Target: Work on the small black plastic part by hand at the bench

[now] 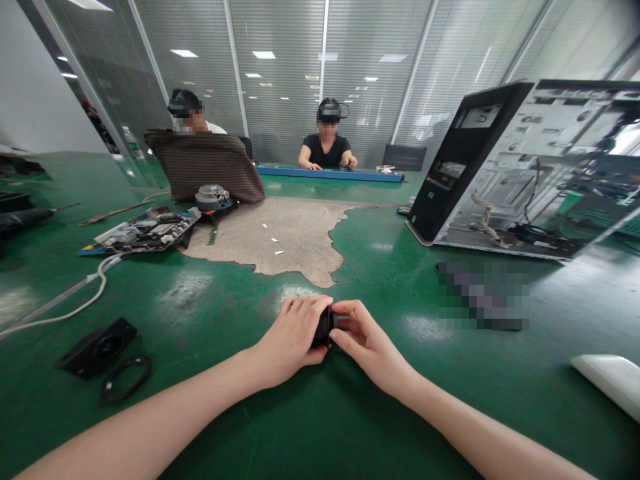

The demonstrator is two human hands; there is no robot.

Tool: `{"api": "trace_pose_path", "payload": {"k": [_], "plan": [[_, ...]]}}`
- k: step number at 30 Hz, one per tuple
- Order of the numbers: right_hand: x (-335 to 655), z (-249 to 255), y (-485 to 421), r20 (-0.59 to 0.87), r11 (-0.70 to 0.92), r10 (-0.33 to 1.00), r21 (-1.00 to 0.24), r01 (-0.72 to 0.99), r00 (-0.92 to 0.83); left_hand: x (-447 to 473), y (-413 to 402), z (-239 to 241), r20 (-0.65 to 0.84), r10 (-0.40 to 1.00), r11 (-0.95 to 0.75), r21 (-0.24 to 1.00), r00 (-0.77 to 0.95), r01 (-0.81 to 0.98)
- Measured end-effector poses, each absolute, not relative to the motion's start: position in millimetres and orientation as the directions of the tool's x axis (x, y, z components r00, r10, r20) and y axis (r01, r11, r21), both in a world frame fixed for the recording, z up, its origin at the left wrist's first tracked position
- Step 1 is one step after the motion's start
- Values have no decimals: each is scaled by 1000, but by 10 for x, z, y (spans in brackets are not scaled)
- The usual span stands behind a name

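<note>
A small black part, mostly covered by fingers, is held between my two hands low over the green table. My left hand wraps round its left side, the fingers over the top and the thumb below. From the right, the fingertips and thumb of my right hand close on its right end. The part's exact kind is hidden. Off to the left lie a black box-shaped housing with a round opening and a black ring with an angular outline.
A computer case with its side off stands at right, before a blurred dark flat piece. At left are a circuit board, a white cable and a brown cloth-covered object. Two people sit across the table.
</note>
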State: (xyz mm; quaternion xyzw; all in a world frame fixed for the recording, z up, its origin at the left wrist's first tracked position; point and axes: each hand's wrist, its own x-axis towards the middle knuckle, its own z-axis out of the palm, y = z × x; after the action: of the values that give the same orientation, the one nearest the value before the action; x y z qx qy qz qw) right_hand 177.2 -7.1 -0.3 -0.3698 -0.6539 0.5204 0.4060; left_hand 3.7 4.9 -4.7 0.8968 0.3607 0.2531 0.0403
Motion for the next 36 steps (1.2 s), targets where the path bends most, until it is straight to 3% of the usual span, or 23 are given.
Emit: {"api": "trace_pose_path", "payload": {"k": [36], "plan": [[1795,8,-75,157,193,868,-981,29,-472,39,41,-18,399,685,-723,272,609,635]]}}
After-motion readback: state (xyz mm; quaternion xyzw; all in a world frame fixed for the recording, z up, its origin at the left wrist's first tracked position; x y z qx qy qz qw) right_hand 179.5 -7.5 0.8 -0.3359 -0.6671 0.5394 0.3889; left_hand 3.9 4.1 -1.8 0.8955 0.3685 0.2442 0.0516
